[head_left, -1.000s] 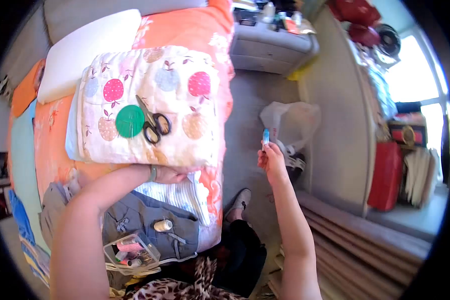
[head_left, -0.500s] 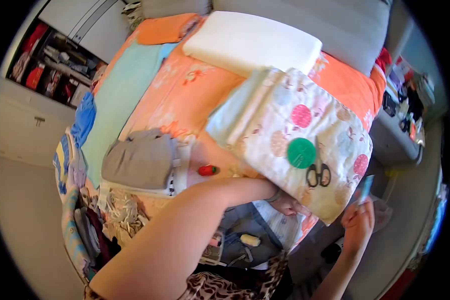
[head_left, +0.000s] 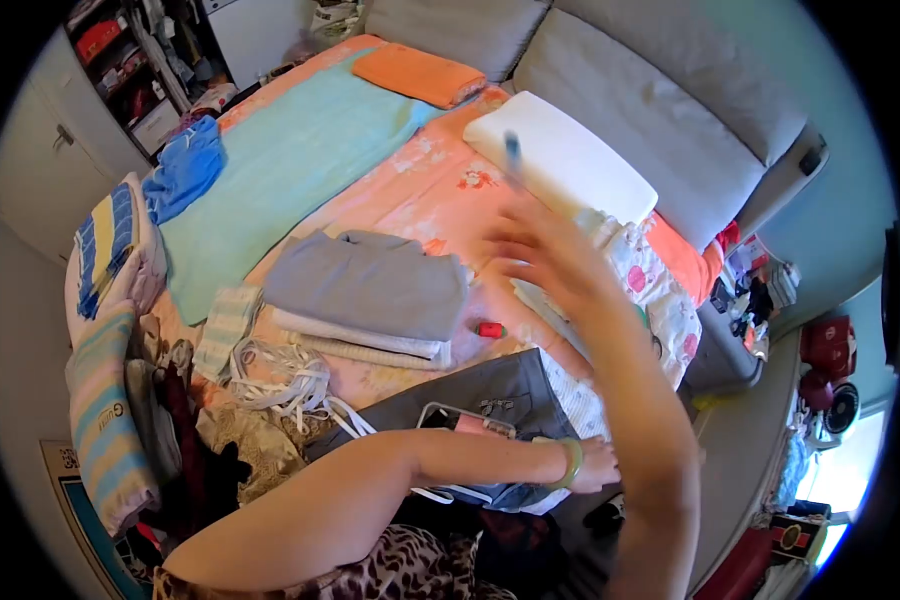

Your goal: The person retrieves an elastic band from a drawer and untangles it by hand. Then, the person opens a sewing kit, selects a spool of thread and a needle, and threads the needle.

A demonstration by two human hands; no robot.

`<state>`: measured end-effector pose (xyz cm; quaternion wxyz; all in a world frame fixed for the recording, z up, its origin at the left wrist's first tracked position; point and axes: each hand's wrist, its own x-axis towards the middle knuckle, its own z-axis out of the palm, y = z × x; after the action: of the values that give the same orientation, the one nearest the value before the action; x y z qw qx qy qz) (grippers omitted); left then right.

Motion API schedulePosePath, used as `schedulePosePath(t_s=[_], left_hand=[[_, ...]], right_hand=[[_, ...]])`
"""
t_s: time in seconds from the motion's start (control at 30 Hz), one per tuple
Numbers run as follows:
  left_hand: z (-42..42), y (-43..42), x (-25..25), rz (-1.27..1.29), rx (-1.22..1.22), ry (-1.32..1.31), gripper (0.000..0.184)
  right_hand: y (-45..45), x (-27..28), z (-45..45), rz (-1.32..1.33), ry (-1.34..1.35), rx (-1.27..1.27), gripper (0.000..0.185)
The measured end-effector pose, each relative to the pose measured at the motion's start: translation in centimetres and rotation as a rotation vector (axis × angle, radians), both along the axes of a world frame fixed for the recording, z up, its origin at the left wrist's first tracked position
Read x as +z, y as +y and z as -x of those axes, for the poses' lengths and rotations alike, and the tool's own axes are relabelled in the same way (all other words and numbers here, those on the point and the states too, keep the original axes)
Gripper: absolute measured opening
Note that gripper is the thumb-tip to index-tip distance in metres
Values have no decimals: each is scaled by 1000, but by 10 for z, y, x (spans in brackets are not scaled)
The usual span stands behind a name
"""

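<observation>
My right hand (head_left: 545,245) is raised over the bed, blurred by motion. A small blue strip (head_left: 513,148) shows at its fingertips, too smeared to name; the other fingers are spread. My left hand (head_left: 597,465), below a pale green bangle (head_left: 573,463), is low by the bed's near edge; my right forearm hides its fingertips. Near it lie a dark grey garment (head_left: 510,385) and a clear case with something pink (head_left: 485,425). A red thread spool (head_left: 490,329) lies on the orange sheet. Behind my right forearm is a dotted fabric (head_left: 635,265); the scissors on it are mostly hidden.
Folded grey clothes (head_left: 370,285) are stacked mid-bed, with white straps (head_left: 285,380) in front. A white pillow (head_left: 570,150), a folded orange towel (head_left: 420,75) and a turquoise sheet (head_left: 290,170) lie farther back. Several folded fabrics line the left edge. A cluttered bedside unit (head_left: 720,355) stands right.
My right hand has swung up and left across the bed with the small strip. My left hand has drawn away from the dotted fabric. The view has turned, showing more room on the right.
</observation>
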<state>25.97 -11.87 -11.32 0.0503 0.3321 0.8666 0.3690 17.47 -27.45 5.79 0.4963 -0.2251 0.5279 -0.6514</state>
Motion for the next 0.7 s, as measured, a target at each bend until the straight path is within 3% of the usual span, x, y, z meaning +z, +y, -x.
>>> schedulePosePath(t_s=[0.1,0.17,0.2,0.23,0.3,0.33,0.37,0.4,0.47,0.57,0.6,0.63,0.67,0.7], left_hand=[[-47,-7,7,-181,-24,-98,34],[-79,-19,2,-262,-27,-175,35],[-94,-24,-2,-286,-26,-214,36],[-108,-30,-6,-298,-21,-242,36],[-125,-37,-18,-305,-7,-266,37],[-132,-41,-24,-291,-12,-252,37],[-131,-47,-35,-286,-96,-74,36],[-140,-56,-42,-296,-27,9,31],[-144,-75,-34,-178,0,-114,25],[-152,-111,-48,-358,176,-6,20],[-153,-127,-34,-207,271,-162,21],[-147,-137,-51,-291,419,159,20],[-150,-151,-26,-509,470,-220,19],[-151,-167,-29,-201,622,-228,20]], right_hand=[[-48,15,-90,-67,200,385,37],[-21,2,-141,61,193,595,35],[1,9,-156,-78,262,674,31],[27,-4,-156,-10,532,703,30],[92,-25,-150,-134,439,555,30],[128,-46,-146,-226,364,320,27],[163,-57,-138,-318,260,88,25],[198,-66,-136,-442,226,-207,24],[274,-85,-143,-592,132,-639,24],[368,-104,-180,-415,5,-940,20],[377,-101,-198,-452,-30,-1035,20],[393,-109,-213,-459,-27,-1068,20],[397,-115,-228,-492,-79,-1112,21],[402,-128,-243,-506,-79,-1106,21]])
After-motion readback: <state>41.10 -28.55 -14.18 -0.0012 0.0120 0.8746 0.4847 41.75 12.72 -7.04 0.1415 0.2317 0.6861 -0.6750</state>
